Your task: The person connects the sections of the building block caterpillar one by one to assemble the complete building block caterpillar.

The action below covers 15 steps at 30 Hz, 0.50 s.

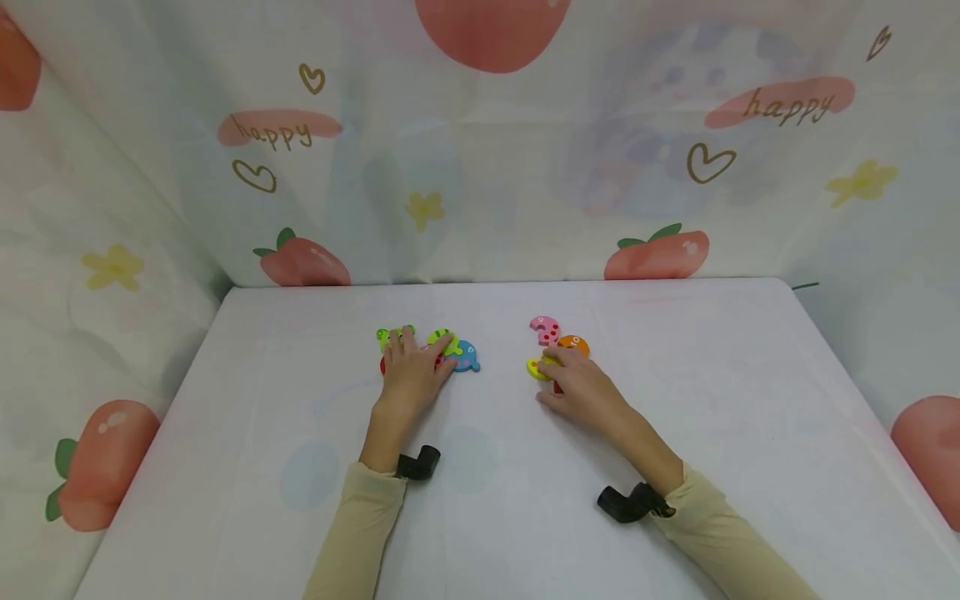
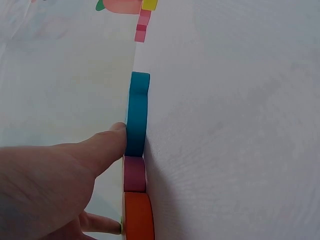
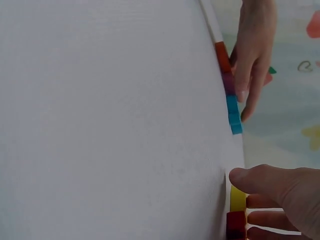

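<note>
My left hand (image 1: 410, 377) lies spread over a cluster of flat, coloured toy pieces, partly covering them. Around it show a green piece (image 1: 384, 335), a lime piece (image 1: 444, 340) and a blue piece (image 1: 467, 357). In the left wrist view its thumb touches the blue piece (image 2: 136, 115), with a purple piece (image 2: 134, 174) and an orange-red piece (image 2: 139, 215) alongside. My right hand (image 1: 587, 390) rests its fingers on a second cluster: a yellow piece (image 1: 537, 368), an orange piece (image 1: 576, 342) and a red piece (image 3: 236, 225), mostly hidden. Its thumb stands apart from the fingers.
A pink spotted piece (image 1: 548, 331) lies at the back of the right cluster. The white table (image 1: 487, 517) has its far edge close behind the pieces, against a printed cloth backdrop (image 1: 480, 167). A strip of bare tabletop separates the two clusters.
</note>
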Motion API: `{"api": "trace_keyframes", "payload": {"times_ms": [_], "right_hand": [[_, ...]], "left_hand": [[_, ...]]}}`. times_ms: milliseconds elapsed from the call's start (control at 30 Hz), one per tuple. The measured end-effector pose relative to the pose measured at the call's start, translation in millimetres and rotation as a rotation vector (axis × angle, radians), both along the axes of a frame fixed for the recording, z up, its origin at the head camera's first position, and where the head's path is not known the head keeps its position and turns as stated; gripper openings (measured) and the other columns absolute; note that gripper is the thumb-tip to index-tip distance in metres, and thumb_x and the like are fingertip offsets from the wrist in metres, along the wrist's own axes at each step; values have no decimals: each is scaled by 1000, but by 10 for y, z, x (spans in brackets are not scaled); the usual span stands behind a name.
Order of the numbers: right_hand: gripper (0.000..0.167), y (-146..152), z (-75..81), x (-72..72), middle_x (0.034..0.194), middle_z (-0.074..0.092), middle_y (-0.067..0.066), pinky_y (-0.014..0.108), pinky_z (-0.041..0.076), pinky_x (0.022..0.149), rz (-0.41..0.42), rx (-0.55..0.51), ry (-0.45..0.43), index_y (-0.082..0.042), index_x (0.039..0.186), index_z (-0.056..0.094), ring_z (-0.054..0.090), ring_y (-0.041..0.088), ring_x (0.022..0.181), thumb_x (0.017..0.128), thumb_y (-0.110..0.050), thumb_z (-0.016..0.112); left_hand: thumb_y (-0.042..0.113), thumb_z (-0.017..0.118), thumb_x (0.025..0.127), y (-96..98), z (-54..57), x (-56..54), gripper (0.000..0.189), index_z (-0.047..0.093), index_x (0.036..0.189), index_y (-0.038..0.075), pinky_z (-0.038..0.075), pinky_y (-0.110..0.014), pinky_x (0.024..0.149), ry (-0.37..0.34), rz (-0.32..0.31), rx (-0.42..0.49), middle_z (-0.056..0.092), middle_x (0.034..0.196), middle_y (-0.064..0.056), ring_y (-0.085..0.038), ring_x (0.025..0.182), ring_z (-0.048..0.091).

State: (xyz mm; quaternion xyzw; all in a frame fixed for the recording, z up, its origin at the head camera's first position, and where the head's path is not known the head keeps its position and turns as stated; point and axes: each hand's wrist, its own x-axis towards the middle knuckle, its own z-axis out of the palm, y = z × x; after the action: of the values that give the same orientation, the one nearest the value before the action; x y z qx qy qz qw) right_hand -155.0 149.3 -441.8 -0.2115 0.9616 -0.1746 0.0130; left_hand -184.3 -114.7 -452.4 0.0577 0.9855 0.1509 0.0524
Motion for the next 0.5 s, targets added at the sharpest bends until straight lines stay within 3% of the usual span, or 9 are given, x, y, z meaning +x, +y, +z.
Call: {"api": "trace_keyframes", "payload": {"times_ms": [333,500], "right_hand": [[31,-108,6,57,134,57,20,50,49,101,-47,-56,6,-5,110,73,51,37,127,82,-18,78],[22,-161,-47,7,123,65,16,45,54,94,-61,-53,41,-7,97,70,61,33,113,81,-19,79]], "left_hand": [[45,50,98,-9,5,-4,49,46,145,30,21,-64,116,9,-3,8,24,151,-36,-56,143,17],[45,51,98,-3,5,-3,50,46,145,30,20,-64,117,-1,2,16,23,152,-36,-56,143,16]]}}
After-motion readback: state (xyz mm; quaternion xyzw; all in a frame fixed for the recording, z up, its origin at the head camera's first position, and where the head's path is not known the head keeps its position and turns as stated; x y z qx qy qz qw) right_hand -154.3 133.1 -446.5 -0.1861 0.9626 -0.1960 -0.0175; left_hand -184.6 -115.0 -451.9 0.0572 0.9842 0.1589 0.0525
